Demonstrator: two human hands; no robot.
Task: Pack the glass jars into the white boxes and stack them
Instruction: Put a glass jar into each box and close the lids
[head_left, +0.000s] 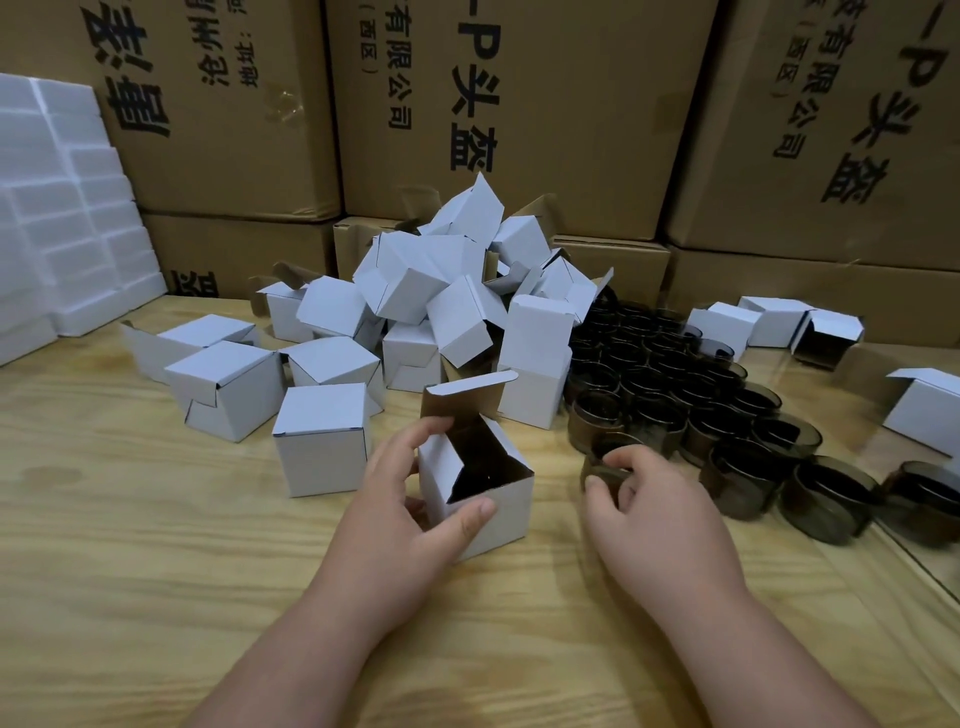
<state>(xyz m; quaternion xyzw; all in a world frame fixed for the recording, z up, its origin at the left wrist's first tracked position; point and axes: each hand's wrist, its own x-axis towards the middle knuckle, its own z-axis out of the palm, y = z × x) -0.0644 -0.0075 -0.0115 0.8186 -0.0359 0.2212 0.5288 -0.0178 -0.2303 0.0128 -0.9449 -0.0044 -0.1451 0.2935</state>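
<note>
Small white cardboard box (485, 499), upright, mouth up, lid flap raised, gripped by left hand (410, 499). Just right of it, smoky glass jar (605, 467), mouth up on wooden table (156, 545), grasped by right hand (649, 509).

The boxes (322, 439) are white outside and brown inside. The jars (675, 395) are dark, smoky brown glass. The table (130, 545) is pale wood with wavy grain. The cartons (566, 104) behind are tan with black print; the foam (62, 208) is white.
</note>
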